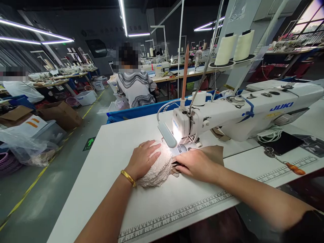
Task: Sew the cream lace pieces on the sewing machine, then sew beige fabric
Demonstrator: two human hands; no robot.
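Note:
My left hand (145,158) lies with fingers spread on a rounded, cream, fluffy-textured fabric piece (158,172), which looks layered or stacked at its near edge. Close by on the right, my right hand (193,163) is closed around a small dark pointed tool (174,163); most of it is hidden in the fingers, so I cannot tell its kind. The tool's tip is at the fabric's right edge. Just beyond both hands is the lit needle area of a white sewing machine (183,125). A brown flat sheet (214,153) lies partly behind my right hand.
The white table (96,189) has a printed ruler (177,216) along its front edge. A keychain (293,168), a coiled white cable (270,134) and a black pad (283,143) lie at right. Thread cones (225,50) stand behind. A person (135,87) sits ahead; boxes (60,113) stand left.

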